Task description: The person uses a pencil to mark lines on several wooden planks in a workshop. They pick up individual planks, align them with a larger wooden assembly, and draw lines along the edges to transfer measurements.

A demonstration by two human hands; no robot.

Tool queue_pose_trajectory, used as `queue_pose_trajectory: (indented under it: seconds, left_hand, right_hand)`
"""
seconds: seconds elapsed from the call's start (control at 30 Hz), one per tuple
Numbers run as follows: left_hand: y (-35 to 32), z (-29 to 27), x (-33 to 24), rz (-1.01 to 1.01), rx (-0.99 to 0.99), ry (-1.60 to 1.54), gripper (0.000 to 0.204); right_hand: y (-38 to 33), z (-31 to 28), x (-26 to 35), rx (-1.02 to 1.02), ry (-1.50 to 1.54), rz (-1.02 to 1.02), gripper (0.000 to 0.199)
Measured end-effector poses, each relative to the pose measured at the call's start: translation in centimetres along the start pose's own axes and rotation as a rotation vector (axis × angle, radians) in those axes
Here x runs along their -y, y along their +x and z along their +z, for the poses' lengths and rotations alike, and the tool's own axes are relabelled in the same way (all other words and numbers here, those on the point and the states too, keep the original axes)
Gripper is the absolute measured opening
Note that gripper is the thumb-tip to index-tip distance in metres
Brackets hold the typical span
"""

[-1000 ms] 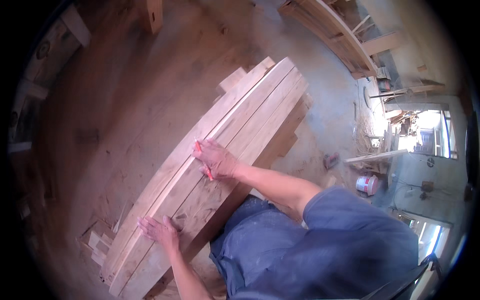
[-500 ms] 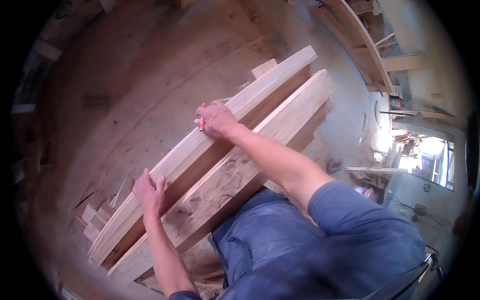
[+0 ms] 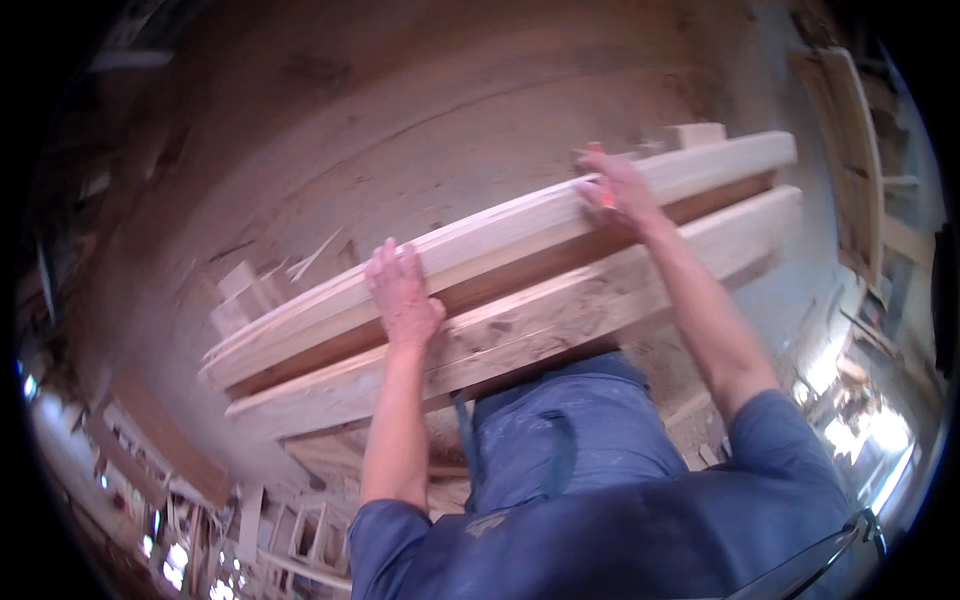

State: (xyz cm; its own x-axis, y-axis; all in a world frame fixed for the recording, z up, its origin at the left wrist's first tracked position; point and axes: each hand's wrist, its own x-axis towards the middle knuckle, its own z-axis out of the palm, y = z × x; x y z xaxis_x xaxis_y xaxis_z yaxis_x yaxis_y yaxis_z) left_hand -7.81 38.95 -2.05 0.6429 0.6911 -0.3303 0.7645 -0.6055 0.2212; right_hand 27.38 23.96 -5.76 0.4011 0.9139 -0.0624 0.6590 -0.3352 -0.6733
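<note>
A long, pale wooden beam with a gently curved far edge (image 3: 510, 232) lies across in front of me, made of boards laid close together. My left hand (image 3: 402, 298) rests on it left of the middle, fingers stretched over the top, thumb off to the right side. Farther right my right hand (image 3: 625, 190) bears on the same beam, its fingers closed round a red pencil (image 3: 607, 196). Parts of the pencil are covered by the fingers. Nearer to me runs a second thick beam (image 3: 540, 335) with dark knots, parted from the first by a brown, shadowed gap.
A small wood block (image 3: 700, 134) sits behind the beam's right end. Offcuts (image 3: 240, 298) lie beyond its left end. A curved wooden piece (image 3: 850, 150) stands at the far right. Stacked lumber (image 3: 300, 545) fills the lower left, and a dusty floor (image 3: 420, 120) stretches beyond.
My view has turned, so the beams lie flatter across it. My right hand has moved right along the beam with the pencil; my left hand now rests nearer the beam's middle.
</note>
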Motion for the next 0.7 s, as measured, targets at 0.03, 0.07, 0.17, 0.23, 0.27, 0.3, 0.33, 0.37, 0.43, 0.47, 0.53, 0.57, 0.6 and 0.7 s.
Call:
queue_pose_trajectory:
  seconds: [0.03, 0.07, 0.17, 0.23, 0.27, 0.3, 0.33, 0.37, 0.43, 0.47, 0.53, 0.57, 0.6, 0.7]
  left_hand:
    - [-0.7, 0.4, 1.2, -0.018, 0.0, -0.01, 0.083]
    - [-0.8, 0.6, 2.2, -0.015, 0.002, -0.015, 0.084]
    - [-0.9, 0.9, 3.1, 0.022, -0.074, -0.063, 0.082]
    - [-0.5, 0.1, 2.4, -0.008, -0.07, -0.061, 0.08]
    - [-0.4, 0.3, 2.4, -0.012, -0.083, -0.048, 0.079]
    - [-0.4, 0.1, 2.6, -0.024, -0.077, -0.053, 0.076]
    - [-0.1, 0.0, 2.5, -0.025, -0.073, -0.066, 0.073]
    - [0.0, -0.3, 2.8, -0.025, -0.068, -0.082, 0.071]
    - [0.1, -0.7, 3.0, -0.007, -0.079, -0.092, 0.065]
    - [0.2, -0.9, 3.0, 0.003, -0.084, -0.096, 0.062]
    - [0.1, -1.1, 3.4, 0.017, -0.084, -0.079, 0.059]
    - [0.0, -1.2, 3.6, 0.025, -0.082, -0.072, 0.057]
    - [0.0, -1.4, 3.8, 0.042, -0.119, -0.082, 0.055]
    - [-1.5, -3.3, 4.0, 0.077, -0.128, -0.136, 0.051]
  right_hand:
    - [0.7, -1.7, 2.3, 0.108, -0.081, 0.018, 0.041]
    - [-0.3, -2.2, 1.0, 0.082, -0.133, -0.058, 0.047]
    - [-1.9, -3.9, 1.5, 0.117, -0.247, -0.234, 0.067]
    - [-2.4, -4.4, 2.4, 0.244, -0.357, -0.253, 0.074]
    - [-2.4, -4.3, 2.7, 0.28, -0.418, -0.287, 0.078]
    - [-2.5, -4.3, 2.7, 0.336, -0.429, -0.223, 0.079]
    - [-2.2, -3.8, 2.5, 0.286, -0.474, -0.247, 0.076]
    - [-1.9, -3.1, 2.3, 0.234, -0.519, -0.27, 0.073]
    - [-1.1, -2.6, 1.4, 0.279, -0.487, -0.242, 0.065]
    - [-0.8, -2.5, 1.0, 0.301, -0.471, -0.228, 0.061]
    - [-0.4, -2.3, 1.5, 0.266, -0.405, -0.261, 0.056]
    - [-0.5, -2.5, 1.9, 0.25, -0.373, -0.276, 0.054]
    - [-0.5, -2.8, 2.8, 0.282, -0.351, -0.232, 0.051]
    - [-1.3, -4.7, 5.3, 0.288, -0.317, -0.276, 0.049]
